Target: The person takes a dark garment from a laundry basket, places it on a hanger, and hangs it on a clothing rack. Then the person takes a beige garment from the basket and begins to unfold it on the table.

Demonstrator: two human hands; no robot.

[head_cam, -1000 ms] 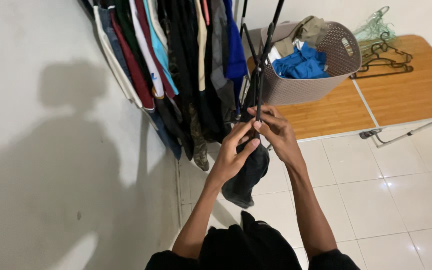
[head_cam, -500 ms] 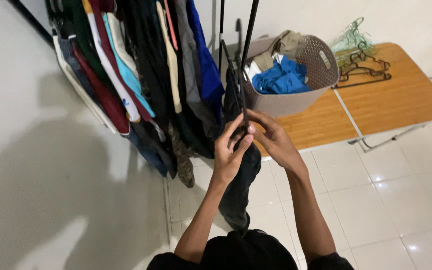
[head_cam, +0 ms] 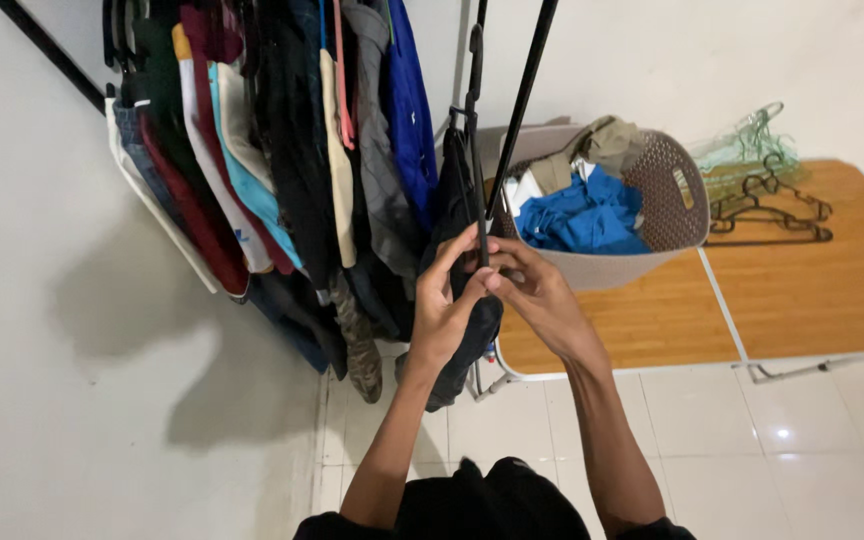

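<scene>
So both hands are up at the middle of the scene, working on a dark garment [head_cam: 462, 250] that hangs on a black hanger [head_cam: 472, 110] at the near end of the clothes rack. The left hand [head_cam: 447, 310] is curled around the fabric from the 9 o'clock side, fingers bent and thumb pressed in, so it's got a proper grip on the cloth. The right hand [head_cam: 542, 295] comes in from 3 o'clock, fingers partly closed and fingertips pinching the same spot near the thin black bar of the hanger; the two hands touch each other right there. Can't tell exactly what bit of the garment the fingertips are pinching, it's all black on black. The rest of the garment droops down below the hands toward 6 o'clock. Off at 10 to 11 o'clock there's a packed row of hanging clothes [head_cam: 282, 170], reds, whites, teal, a cream one, grey and a bright blue one nearest the hands. A black pole [head_cam: 522, 100] slants up toward 12 o'clock. At about 2 o'clock sits a grey laundry basket [head_cam: 672, 200] with a blue cloth [head_cam: 587, 215] and some olive stuff heaped in it, resting on a wooden table [head_cam: 812, 290]. Past it at 2 o'clock is a pile of spare hangers [head_cam: 762, 190], pale green and black, lying on the same table. White tiled floor [head_cam: 752, 440] underneath.
</scene>
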